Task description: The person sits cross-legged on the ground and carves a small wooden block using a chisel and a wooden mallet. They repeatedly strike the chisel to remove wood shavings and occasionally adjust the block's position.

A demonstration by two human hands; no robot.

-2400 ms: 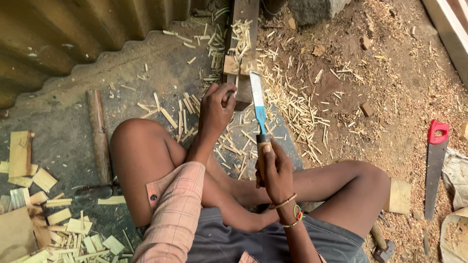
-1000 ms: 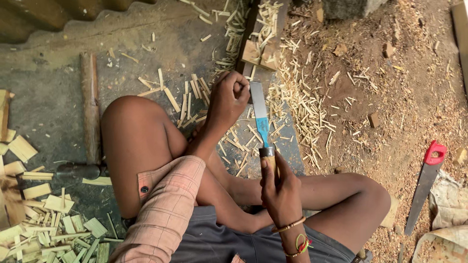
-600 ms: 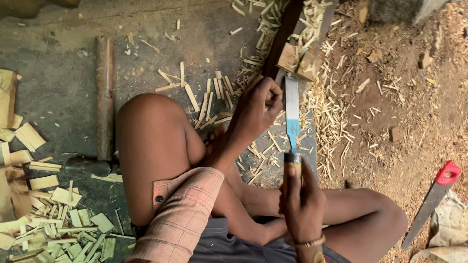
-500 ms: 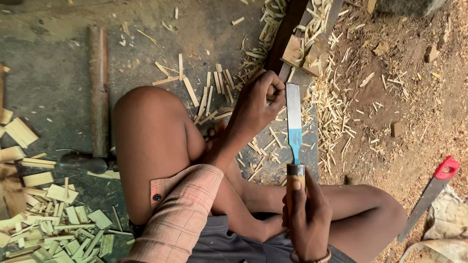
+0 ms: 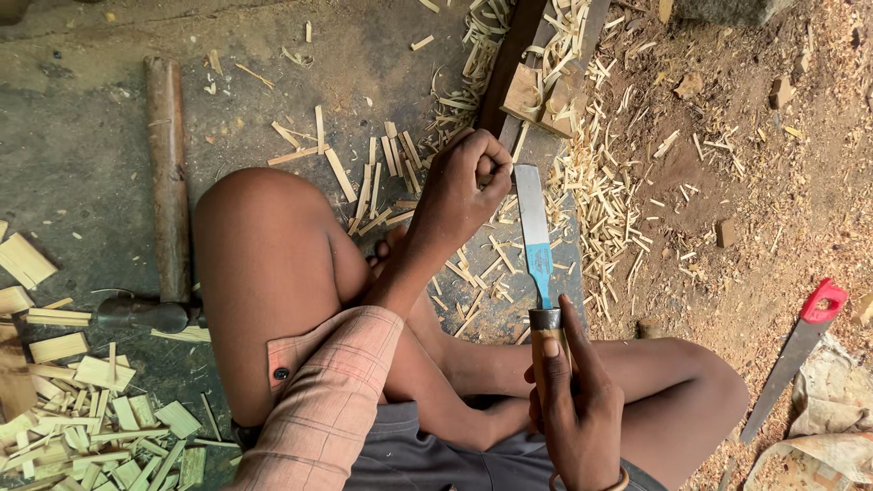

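Right hand [image 5: 573, 414] fingers clenched on chisel [image 5: 536, 250] handle, blade flat over floor [image 5: 82, 164]. Left hand [image 5: 464, 186] fisted round thin wood sliver at blade tip. Risk: blade slips, nicks left fingers or bare knee.

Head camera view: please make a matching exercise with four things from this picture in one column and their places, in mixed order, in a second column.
Things:
1. chisel
2. hammer
3. saw with red handle
4. pile of flat wood pieces

Places:
A. bottom left corner, beside the person's knee
B. on the brown dirt at the right edge
C. on the grey floor, left of the knee
D. held by its wooden handle in the right hand, blade beside the closed left hand

Pairs: 1-D, 2-C, 3-B, 4-A
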